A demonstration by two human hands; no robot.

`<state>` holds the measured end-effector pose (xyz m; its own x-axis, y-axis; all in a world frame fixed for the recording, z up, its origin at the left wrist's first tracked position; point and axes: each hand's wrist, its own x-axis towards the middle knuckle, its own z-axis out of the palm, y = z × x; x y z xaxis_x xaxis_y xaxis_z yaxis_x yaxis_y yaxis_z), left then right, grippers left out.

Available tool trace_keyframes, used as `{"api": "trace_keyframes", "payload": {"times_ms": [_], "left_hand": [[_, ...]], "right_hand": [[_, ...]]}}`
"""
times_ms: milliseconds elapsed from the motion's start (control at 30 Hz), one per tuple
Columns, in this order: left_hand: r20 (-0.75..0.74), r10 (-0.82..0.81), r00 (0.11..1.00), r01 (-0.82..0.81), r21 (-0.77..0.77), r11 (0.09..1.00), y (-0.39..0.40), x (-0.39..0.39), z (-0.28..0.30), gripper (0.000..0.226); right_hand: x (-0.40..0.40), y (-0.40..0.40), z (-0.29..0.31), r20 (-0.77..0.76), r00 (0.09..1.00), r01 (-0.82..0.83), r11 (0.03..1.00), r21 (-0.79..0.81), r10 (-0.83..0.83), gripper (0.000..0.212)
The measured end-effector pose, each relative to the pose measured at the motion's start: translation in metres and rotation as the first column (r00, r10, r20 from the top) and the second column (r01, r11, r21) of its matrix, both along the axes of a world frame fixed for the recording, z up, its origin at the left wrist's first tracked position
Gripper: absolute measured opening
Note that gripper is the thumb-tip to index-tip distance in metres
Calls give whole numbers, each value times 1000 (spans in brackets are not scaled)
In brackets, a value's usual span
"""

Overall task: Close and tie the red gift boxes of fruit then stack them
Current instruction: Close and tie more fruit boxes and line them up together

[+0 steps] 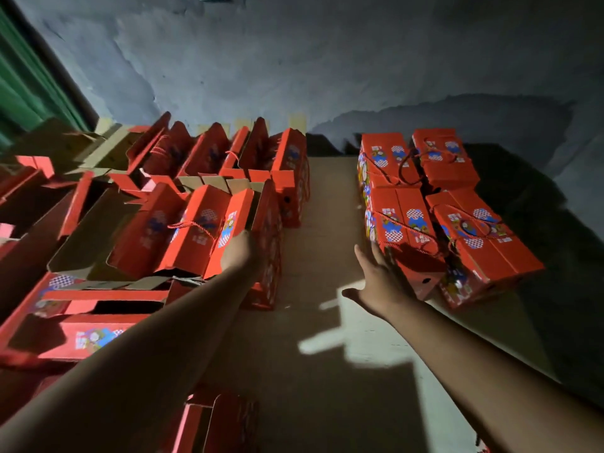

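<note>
Dim floor (pixel 327 371) — red boxes' (pixel 405 223) print unreadable.

Both arms reach forward; right hand (pixel 380 282) spread flat with straight fingers, left hand (pixel 243 253) blurred

Both forearms are bare from the lower frame edge to the wrists, with no sleeve visible on either. The left hand (pixel 243 253) and right hand (pixel 380 282) wear no gloves. The right hand's fingers (pixel 369 256) show no rings.
</note>
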<state>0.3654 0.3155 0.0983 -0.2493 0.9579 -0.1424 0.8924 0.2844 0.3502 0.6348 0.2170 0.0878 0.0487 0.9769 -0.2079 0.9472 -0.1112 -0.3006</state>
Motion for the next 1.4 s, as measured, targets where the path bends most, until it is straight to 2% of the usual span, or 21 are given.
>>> {"api": "trace_keyframes", "payload": {"times_ms": [67,200,267,467,600,800,900,967,1067,1167,1233,1333,1400], "left_hand": [[37,3,999,-2,-12,1000,-7,0,1,32],[-5,-81,997,81,2,997,-14,9,9,25],[48,-99,994,99,16,995,-18,10,10,25],[33,-153,988,152,38,988,-44,22,5,32],[68,-209,976,201,107,974,-68,25,1,39],[22,-228,973,226,88,970,-99,28,2,29],[47,-289,956,284,87,955,-122,39,8,22],[64,-313,948,309,62,949,-140,51,11,5],[164,-289,943,282,65,957,-163,70,11,21],[204,-319,925,324,9,946,-187,84,3,10],[258,-354,899,363,14,932,-204,95,-2,15],[209,-378,902,387,-4,922,-225,108,-6,13],[250,-403,880,419,-12,908,-239,115,-9,9]], "right_hand": [[-1,-5,0,7,1000,-2,1000,-8,2,105],[3,-13,1,10,1000,22,999,-29,-22,104],[5,-15,3,-1,999,40,999,-25,-40,102],[8,-22,7,-45,995,92,996,-22,-93,99],[10,-33,9,-50,991,123,991,-44,-125,100],[16,-60,10,-57,992,109,994,-23,-110,97],[16,-76,12,-80,992,100,995,7,-99,94],[17,-86,14,-95,991,101,995,15,-99,93],[19,-101,17,-82,990,117,993,30,-114,90],[22,-116,18,-81,985,152,988,16,-150,87],[26,-128,17,-91,980,177,984,-1,-176,84],[34,-144,14,-102,974,204,979,-13,-204,81],[40,-156,12,-104,969,222,975,-27,-224,79]]}}
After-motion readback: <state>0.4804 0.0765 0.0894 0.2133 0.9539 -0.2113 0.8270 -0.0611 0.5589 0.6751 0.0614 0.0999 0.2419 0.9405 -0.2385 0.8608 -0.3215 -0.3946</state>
